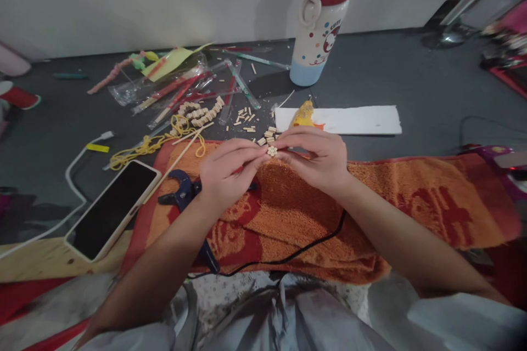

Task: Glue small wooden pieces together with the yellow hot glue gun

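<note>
Between my fingertips, over the far edge of an orange towel (304,192), is a small bundle of pale stick pieces (272,151), its round ends facing me. My left hand (230,167) pinches it from the left, and my right hand (317,156) pinches it from the right. Just beyond lie more short bundles (269,134) and loose cut pieces (245,116). A string of joined bundles (208,112) rests at the back left beside yellow cord (144,147). Under my left wrist is a dark blue hand tool (183,192).
A tall bottle (317,38) stands at the back. A white strip (358,119) with a yellow item (304,114) lies to its front. On the left are a phone (113,208), a white cable (74,167) and wrapped sticks (177,90). A black cord (288,258) crosses the towel.
</note>
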Action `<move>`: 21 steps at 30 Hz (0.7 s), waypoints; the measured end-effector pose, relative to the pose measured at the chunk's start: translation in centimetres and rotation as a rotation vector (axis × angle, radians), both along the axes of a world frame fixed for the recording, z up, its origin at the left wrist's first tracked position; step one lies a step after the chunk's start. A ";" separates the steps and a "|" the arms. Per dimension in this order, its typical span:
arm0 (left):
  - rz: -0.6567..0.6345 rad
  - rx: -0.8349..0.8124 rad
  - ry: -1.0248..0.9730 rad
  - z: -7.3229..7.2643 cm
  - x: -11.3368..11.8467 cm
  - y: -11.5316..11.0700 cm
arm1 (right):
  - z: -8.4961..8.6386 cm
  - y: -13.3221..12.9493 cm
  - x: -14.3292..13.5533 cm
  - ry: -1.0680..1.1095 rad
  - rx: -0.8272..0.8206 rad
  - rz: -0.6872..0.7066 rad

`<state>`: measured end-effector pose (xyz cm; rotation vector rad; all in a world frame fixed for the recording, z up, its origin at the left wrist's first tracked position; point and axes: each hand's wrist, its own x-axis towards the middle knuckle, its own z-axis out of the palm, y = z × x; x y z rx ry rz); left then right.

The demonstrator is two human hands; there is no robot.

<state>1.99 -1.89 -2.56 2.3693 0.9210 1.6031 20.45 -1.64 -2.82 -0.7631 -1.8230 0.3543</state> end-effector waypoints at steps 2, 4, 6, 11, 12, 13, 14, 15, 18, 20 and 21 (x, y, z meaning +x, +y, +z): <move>-0.014 -0.003 -0.011 0.0 0.0 0.1 | 0.0 0.1 0.0 0.029 -0.010 -0.007; -0.018 0.000 -0.014 0.1 0.0 0.1 | -0.1 0.1 0.0 0.034 -0.013 -0.014; -0.015 -0.005 -0.018 0.1 0.0 0.0 | -0.2 0.1 0.1 0.018 -0.006 -0.012; -0.013 -0.047 -0.048 0.0 0.1 -0.1 | -0.2 0.0 0.4 -0.052 0.028 0.010; -0.008 -0.057 -0.047 0.0 0.2 -0.1 | -0.2 0.0 0.4 -0.057 0.031 0.009; 0.000 -0.073 -0.042 0.1 0.2 -0.1 | -0.2 0.0 0.4 -0.060 0.033 0.006; 0.007 -0.095 -0.037 0.1 0.2 -0.1 | -0.1 -0.1 0.4 -0.061 0.034 0.002; 0.008 -0.121 -0.036 0.1 0.2 -0.1 | -0.1 -0.1 0.4 -0.064 0.032 -0.003; -0.008 -0.254 -0.084 0.3 0.3 -0.2 | 0.1 -0.2 0.2 -0.098 0.011 -0.025; -0.030 -0.419 -0.155 0.3 0.4 -0.3 | 0.2 -0.3 0.0 -0.134 0.011 -0.055; -0.042 -0.513 -0.198 0.3 0.4 -0.3 | 0.2 -0.3 -0.1 -0.150 0.025 -0.066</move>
